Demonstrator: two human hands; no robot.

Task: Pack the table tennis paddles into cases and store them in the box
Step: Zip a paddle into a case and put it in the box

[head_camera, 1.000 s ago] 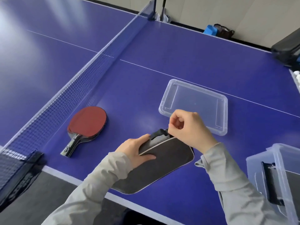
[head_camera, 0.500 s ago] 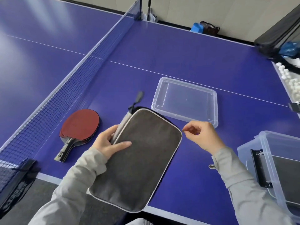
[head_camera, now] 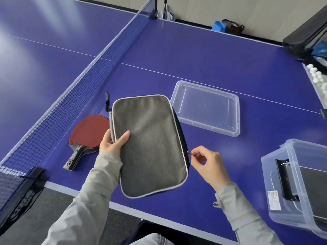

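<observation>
gripping the case (head_camera: 150,144) by its left edge, thumb on top, the left hand (head_camera: 112,145) holds it over the table (head_camera: 212,55); the right hand (head_camera: 208,162) pinches the zipper pull (head_camera: 188,152). a paddle (head_camera: 88,135) lies by the net (head_camera: 70,96), lid (head_camera: 235,114) and box (head_camera: 292,174) farther right.

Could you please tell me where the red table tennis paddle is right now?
In the head view, the red-rubber paddle lies on the blue table, left of the grey fabric case and beside the net.
</observation>
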